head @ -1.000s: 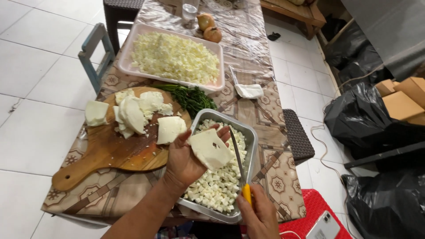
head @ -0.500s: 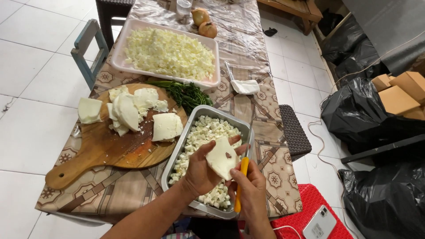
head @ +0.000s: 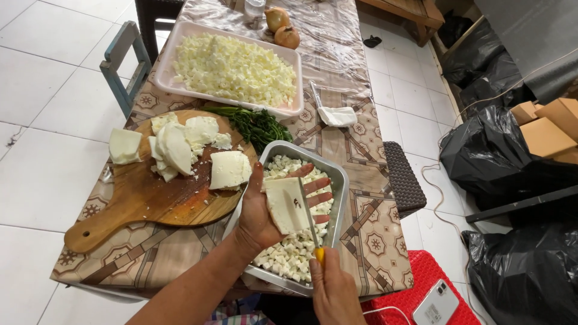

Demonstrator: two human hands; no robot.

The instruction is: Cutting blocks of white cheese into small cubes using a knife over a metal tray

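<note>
A long counter [head: 361,180] under a patterned brown cloth carries everything here. At its far end lies a pale rectangular tray [head: 174,60] heaped with small white cubes, two brown onions [head: 283,29] just beyond it. Nearer, to the left, a round wooden cutting board [head: 138,198] with a handle bears several white cheese slabs [head: 180,144] — one more piece sits off the board's left edge on the cloth. A bunch of green herbs [head: 256,123] lies between the board and the pale tray. Just right of the board stands a metal baking pan [head: 337,180], partly filled with diced cheese. Over this pan the left hand [head: 265,210] is spread flat, palm up, fingers stretched out, with a slice of white cheese [head: 288,204] resting on it. The right hand [head: 334,292] is closed around the yellow handle of a knife [head: 308,213] — its thin blade lies along the slice, touching its right side. A white folded cloth with a utensil [head: 334,113] lies right of the herbs.
</note>
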